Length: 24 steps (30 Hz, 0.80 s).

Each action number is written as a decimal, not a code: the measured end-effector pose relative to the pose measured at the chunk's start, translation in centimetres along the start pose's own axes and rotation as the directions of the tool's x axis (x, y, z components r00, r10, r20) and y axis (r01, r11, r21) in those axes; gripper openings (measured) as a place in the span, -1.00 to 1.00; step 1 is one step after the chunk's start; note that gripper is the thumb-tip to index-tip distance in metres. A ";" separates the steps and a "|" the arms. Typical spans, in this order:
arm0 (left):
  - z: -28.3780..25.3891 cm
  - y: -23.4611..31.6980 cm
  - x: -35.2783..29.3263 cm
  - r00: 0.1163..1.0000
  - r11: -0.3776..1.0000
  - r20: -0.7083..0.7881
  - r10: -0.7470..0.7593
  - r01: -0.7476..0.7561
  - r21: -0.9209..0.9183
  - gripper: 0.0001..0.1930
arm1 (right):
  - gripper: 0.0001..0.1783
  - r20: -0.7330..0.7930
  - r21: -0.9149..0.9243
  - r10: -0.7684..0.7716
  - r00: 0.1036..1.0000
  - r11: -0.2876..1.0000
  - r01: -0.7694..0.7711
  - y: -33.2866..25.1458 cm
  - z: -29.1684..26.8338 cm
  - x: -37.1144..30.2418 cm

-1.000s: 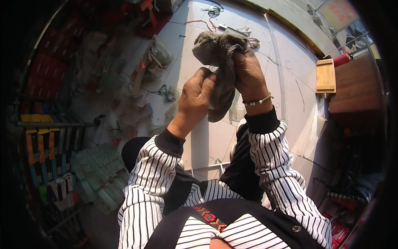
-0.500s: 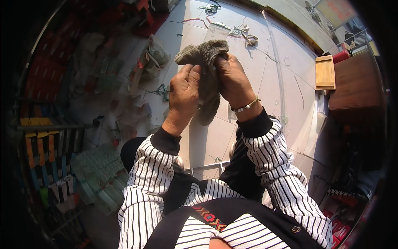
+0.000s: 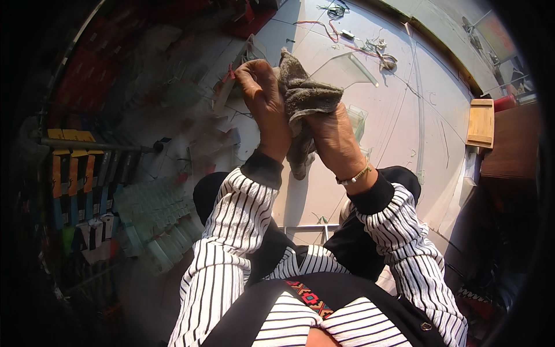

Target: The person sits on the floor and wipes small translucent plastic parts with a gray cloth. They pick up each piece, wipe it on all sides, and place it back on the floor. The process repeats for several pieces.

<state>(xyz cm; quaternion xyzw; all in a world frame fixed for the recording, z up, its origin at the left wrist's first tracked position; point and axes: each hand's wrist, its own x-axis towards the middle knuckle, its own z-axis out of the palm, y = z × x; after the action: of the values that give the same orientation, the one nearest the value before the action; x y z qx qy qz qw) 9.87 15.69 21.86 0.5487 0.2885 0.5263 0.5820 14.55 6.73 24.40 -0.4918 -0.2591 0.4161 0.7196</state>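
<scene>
A grey-brown terry cloth (image 3: 315, 97) is bunched between my two hands above the floor, and part of it hangs down below them. My right hand (image 3: 335, 136), with a beaded bracelet at the wrist, is closed on the cloth from the right. At the cloth's left edge my left hand (image 3: 263, 95) is closed, its fingers curled; what they hold is hidden. Behind the cloth a clear plastic panel (image 3: 347, 70) sticks out to the right. Another clear piece (image 3: 357, 121) shows beside my right hand. Whether these pieces are held is unclear.
Tangled cords (image 3: 378, 52) lie on the pale tiled floor (image 3: 399, 115). Rows of clear plastic pieces (image 3: 156, 222) and a rack of coloured boxes (image 3: 81, 179) are at left. A wooden board (image 3: 480, 123) and a brown cabinet (image 3: 514, 141) stand at right.
The cloth has been turned and bunched differently. My left hand has moved up, its fingers curling away from the cloth's lower part. The clear panel behind it shows more. The whole view has shifted.
</scene>
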 end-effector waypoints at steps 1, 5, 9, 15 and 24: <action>0.0 -0.1 0.5 0.999 0.999 -0.037 -0.018 0.017 -0.030 -0.56 | -0.87 0.010 -0.016 -0.004 1.000 1.000 0.004 0.0 0.1 -0.1; 0.2 -0.1 0.4 0.998 0.954 0.039 -0.039 0.049 -0.296 -0.42 | -0.63 0.029 -0.050 0.015 0.999 0.999 -0.014 0.6 -0.1 -0.4; -0.2 0.8 0.1 0.992 0.908 0.076 -0.100 0.122 -0.402 -0.40 | -0.42 0.086 -0.039 0.029 0.996 0.999 -0.026 1.1 -0.1 -0.5; -0.3 1.9 0.6 0.986 0.982 0.120 -0.115 0.131 -0.134 -0.38 | -0.77 0.107 -0.192 0.196 0.975 0.966 -0.174 0.2 -0.9 -0.3; 0.1 1.1 0.1 0.783 0.959 0.582 -0.221 0.282 -0.015 -0.70 | -0.85 0.019 -0.357 -0.034 0.999 0.933 0.039 1.2 -3.0 0.3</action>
<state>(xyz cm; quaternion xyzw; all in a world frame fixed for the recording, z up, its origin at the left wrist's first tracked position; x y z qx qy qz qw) 9.69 15.63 22.91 0.6081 0.1433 0.2676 0.7336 16.65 5.73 22.13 -0.6067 -0.3439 0.3518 0.6243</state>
